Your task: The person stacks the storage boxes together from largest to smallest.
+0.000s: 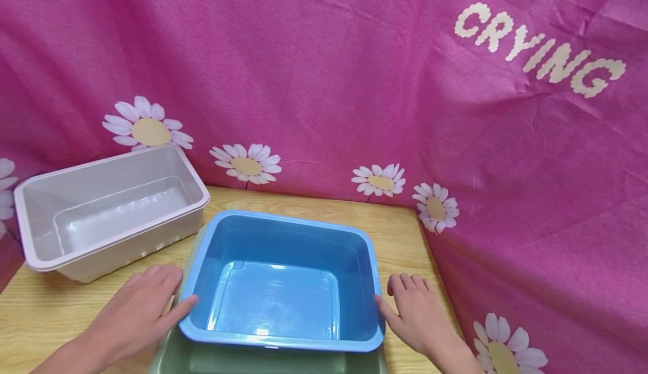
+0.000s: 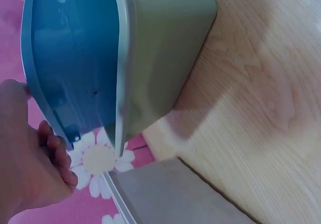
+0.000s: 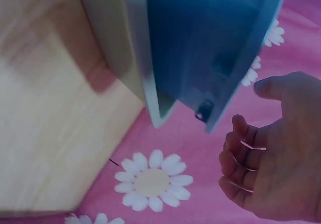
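A blue plastic bin (image 1: 278, 295) sits nested in a green bin (image 1: 268, 360), its rim standing above the green one's. My left hand (image 1: 142, 306) is at the blue bin's left side and grips its rim, thumb over the edge and the other fingers curled outside it. At the right side is my right hand (image 1: 417, 312), thumb tip right by the rim. In the right wrist view, a gap shows between the right hand (image 3: 281, 153) and the blue bin (image 3: 215, 38), with the fingers loosely bent and holding nothing.
A pale grey bin (image 1: 111, 211) stands at the back left of the wooden table (image 1: 314, 204). Pink cloth (image 1: 314, 81) printed with daisies hangs behind the table and along its right edge.
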Demonstrator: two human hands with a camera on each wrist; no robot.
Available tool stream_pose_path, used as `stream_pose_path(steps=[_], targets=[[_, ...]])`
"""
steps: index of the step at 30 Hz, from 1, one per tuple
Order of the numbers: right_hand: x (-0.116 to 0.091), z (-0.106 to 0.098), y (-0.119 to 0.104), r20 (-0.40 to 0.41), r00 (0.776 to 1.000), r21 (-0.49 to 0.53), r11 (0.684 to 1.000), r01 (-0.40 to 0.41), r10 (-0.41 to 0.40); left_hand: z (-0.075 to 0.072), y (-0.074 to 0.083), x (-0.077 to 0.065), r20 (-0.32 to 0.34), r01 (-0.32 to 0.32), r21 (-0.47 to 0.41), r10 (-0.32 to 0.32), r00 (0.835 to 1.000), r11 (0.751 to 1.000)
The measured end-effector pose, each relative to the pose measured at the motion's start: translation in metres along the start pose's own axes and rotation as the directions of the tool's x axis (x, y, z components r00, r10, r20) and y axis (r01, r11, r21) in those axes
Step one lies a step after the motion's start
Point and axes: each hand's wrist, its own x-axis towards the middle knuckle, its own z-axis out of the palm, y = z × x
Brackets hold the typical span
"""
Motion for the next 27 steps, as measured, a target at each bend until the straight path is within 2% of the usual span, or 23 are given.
stream_pose_path(steps=[5, 10, 15, 20, 27], targets=[[0.012, -0.011, 0.004, -0.081, 0.996, -0.011, 1.0, 0.023, -0.024, -0.004, -0.008, -0.004, -0.027, 0.03, -0.006, -0.03, 0.999, 1.0], [0.027, -0.019, 0.003, -0.119, 0.99, 0.008, 0.997, 0.082, -0.08, -0.01, -0.018, -0.006, -0.007, 0.061, 0.012, -0.061, 0.998, 0.998], [0.045, -0.028, 0.0, -0.091, 0.982, 0.059, 0.983, 0.174, -0.168, -0.017, -0.026, -0.009, 0.002, 0.104, 0.017, -0.104, 0.995, 0.994], [0.06, -0.036, -0.007, -0.042, 0.97, 0.099, 0.965, 0.243, -0.239, -0.023, -0.036, -0.012, -0.02, 0.145, 0.018, -0.144, 0.989, 0.989], [0.076, -0.042, -0.019, -0.012, 0.961, 0.12, 0.953, 0.277, -0.278, -0.029, -0.05, -0.017, -0.101, 0.167, 0.03, -0.164, 0.981, 0.985]])
